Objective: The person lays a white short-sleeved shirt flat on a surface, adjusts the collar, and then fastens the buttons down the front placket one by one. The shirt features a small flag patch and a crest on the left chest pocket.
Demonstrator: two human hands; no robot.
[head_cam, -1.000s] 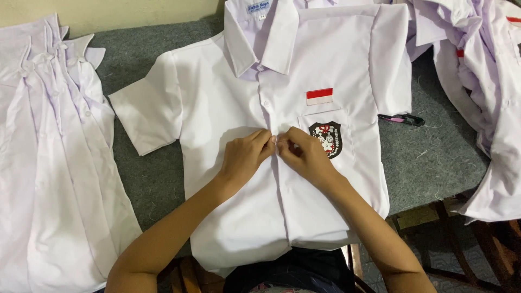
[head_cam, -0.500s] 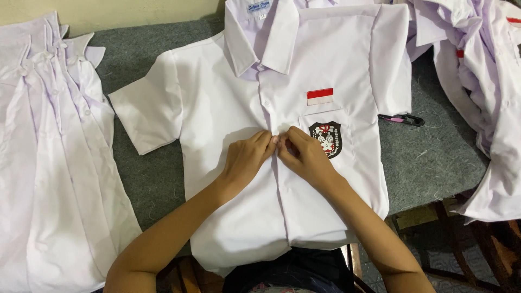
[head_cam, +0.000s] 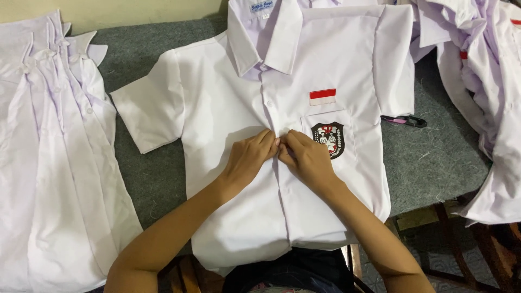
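Observation:
A white short-sleeved shirt [head_cam: 228, 97] lies face up on a grey felt-covered table [head_cam: 434, 163], collar at the far side. It has a red-and-white patch and a dark crest badge [head_cam: 329, 139] on the chest pocket. My left hand [head_cam: 249, 158] and my right hand [head_cam: 305, 157] meet at the front placket in the middle of the shirt, fingertips pinching the fabric edges together where the buttons run. The button under my fingers is hidden.
A stack of white shirts [head_cam: 49, 163] lies at the left. More white shirts [head_cam: 488, 81] are heaped at the right. A small pink-and-black thread snipper [head_cam: 404, 120] rests on the felt right of the shirt. A wooden stool frame [head_cam: 434, 239] shows below the table edge.
Both hands stay at the same spot on the placket; only the fingers shift slightly.

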